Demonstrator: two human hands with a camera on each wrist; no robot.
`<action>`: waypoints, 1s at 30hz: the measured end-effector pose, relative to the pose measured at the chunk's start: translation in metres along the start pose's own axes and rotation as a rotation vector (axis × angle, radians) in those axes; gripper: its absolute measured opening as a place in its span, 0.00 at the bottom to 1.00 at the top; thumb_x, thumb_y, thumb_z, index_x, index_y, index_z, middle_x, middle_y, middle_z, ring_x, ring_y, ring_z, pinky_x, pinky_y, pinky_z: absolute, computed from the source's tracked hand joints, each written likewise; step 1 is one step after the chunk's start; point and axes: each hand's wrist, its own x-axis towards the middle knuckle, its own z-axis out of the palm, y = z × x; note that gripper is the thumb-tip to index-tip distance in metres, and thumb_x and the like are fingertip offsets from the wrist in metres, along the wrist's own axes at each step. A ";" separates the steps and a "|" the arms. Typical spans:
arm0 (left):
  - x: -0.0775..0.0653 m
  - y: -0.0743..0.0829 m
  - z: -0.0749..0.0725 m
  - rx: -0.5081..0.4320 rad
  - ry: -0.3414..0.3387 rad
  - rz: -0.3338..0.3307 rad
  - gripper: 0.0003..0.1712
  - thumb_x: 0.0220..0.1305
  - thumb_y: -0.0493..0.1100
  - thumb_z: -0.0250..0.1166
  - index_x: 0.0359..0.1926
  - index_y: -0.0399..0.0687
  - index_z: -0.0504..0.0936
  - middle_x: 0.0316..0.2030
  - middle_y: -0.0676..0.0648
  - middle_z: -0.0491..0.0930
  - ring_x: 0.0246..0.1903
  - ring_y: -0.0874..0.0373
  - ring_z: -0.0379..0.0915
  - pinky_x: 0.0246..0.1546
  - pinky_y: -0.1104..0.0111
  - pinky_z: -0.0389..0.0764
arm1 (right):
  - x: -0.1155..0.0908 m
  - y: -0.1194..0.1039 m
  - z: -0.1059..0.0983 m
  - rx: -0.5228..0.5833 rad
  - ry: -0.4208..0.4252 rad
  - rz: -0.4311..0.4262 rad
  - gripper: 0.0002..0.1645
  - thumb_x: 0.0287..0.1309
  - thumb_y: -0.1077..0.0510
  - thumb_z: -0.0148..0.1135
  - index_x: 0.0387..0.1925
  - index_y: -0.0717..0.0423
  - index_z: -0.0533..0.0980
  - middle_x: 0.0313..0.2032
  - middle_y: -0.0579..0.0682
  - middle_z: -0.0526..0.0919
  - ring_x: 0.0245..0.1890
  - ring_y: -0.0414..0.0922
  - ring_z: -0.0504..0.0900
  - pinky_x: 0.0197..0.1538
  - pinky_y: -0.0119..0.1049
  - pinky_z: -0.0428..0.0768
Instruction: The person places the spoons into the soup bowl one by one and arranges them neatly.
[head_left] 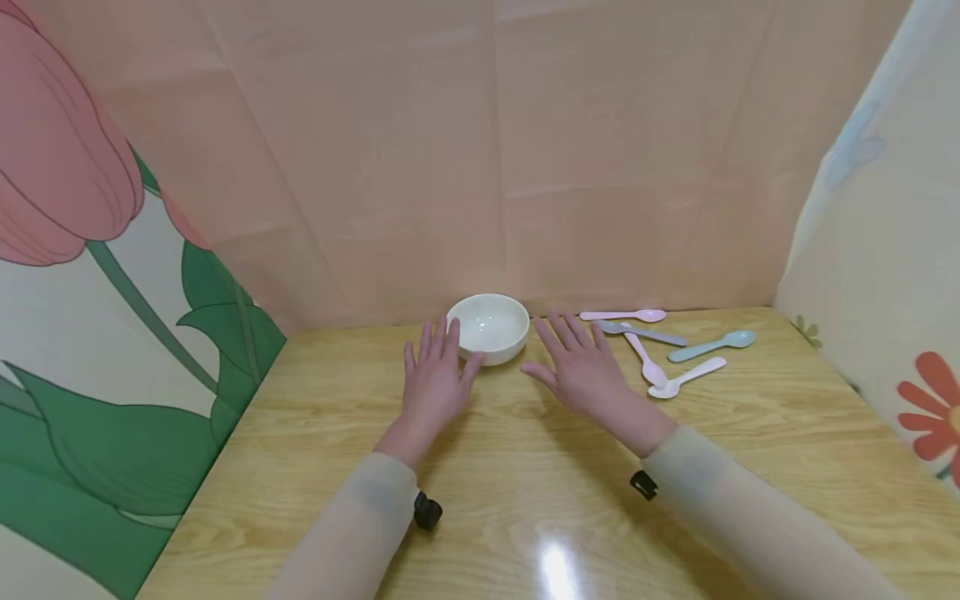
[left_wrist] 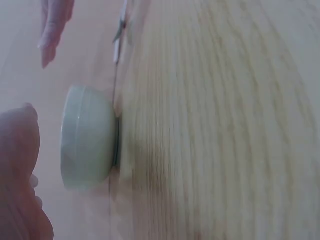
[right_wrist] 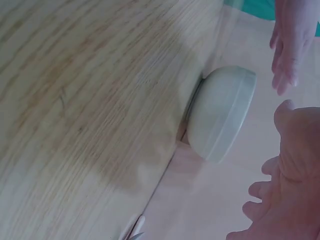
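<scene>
A white bowl (head_left: 491,329) stands upright at the back of the wooden table, its inside bare. My left hand (head_left: 435,379) is at the bowl's left front, fingers spread and overlapping the rim in the head view. To the right of the bowl, my right hand (head_left: 581,367) hovers palm down with straight, spread fingers. Both wrist views show the bowl (left_wrist: 87,137) from the side, apart from the fingers there. Neither hand holds anything. Right of the right hand lie several plastic spoons: pink (head_left: 643,354), purple (head_left: 652,336), light blue (head_left: 712,345) and white (head_left: 687,377).
Another pink spoon (head_left: 622,316) lies along the table's back edge. A pinkish cloth backdrop (head_left: 495,167) rises right behind the bowl. Printed flower panels stand at the left (head_left: 135,433) and right (head_left: 885,292). The wooden table (head_left: 510,467) reaches toward me under both forearms.
</scene>
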 end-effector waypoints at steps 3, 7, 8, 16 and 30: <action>0.004 -0.001 0.001 -0.006 -0.005 -0.019 0.47 0.74 0.73 0.36 0.81 0.53 0.45 0.80 0.46 0.39 0.78 0.46 0.29 0.73 0.42 0.34 | 0.005 0.001 0.005 0.004 -0.003 -0.001 0.50 0.69 0.25 0.43 0.79 0.50 0.54 0.77 0.58 0.55 0.77 0.57 0.48 0.72 0.67 0.48; 0.008 -0.003 0.004 -0.024 0.001 -0.033 0.47 0.74 0.73 0.35 0.81 0.52 0.46 0.80 0.46 0.41 0.78 0.46 0.30 0.73 0.41 0.35 | 0.009 0.001 0.009 0.009 -0.016 0.006 0.50 0.70 0.25 0.42 0.80 0.49 0.53 0.77 0.58 0.55 0.77 0.58 0.49 0.73 0.66 0.46; 0.009 -0.004 0.005 -0.028 0.001 -0.036 0.47 0.74 0.73 0.35 0.81 0.52 0.46 0.80 0.46 0.41 0.78 0.46 0.31 0.73 0.41 0.35 | 0.010 0.000 0.008 0.011 -0.020 0.010 0.49 0.70 0.26 0.43 0.80 0.50 0.53 0.76 0.58 0.56 0.77 0.58 0.50 0.73 0.66 0.46; 0.015 -0.008 0.009 -0.055 -0.009 -0.064 0.48 0.73 0.74 0.34 0.81 0.49 0.48 0.80 0.45 0.40 0.78 0.47 0.30 0.73 0.41 0.36 | 0.018 -0.002 0.014 0.004 -0.047 0.020 0.50 0.70 0.25 0.42 0.80 0.51 0.52 0.77 0.58 0.54 0.76 0.59 0.50 0.73 0.67 0.44; 0.024 -0.009 0.017 -0.074 -0.030 -0.077 0.47 0.74 0.74 0.34 0.81 0.50 0.47 0.80 0.45 0.41 0.78 0.46 0.30 0.73 0.41 0.36 | 0.030 0.001 0.027 0.028 -0.069 0.023 0.50 0.70 0.27 0.45 0.80 0.51 0.51 0.77 0.57 0.55 0.77 0.58 0.49 0.72 0.68 0.47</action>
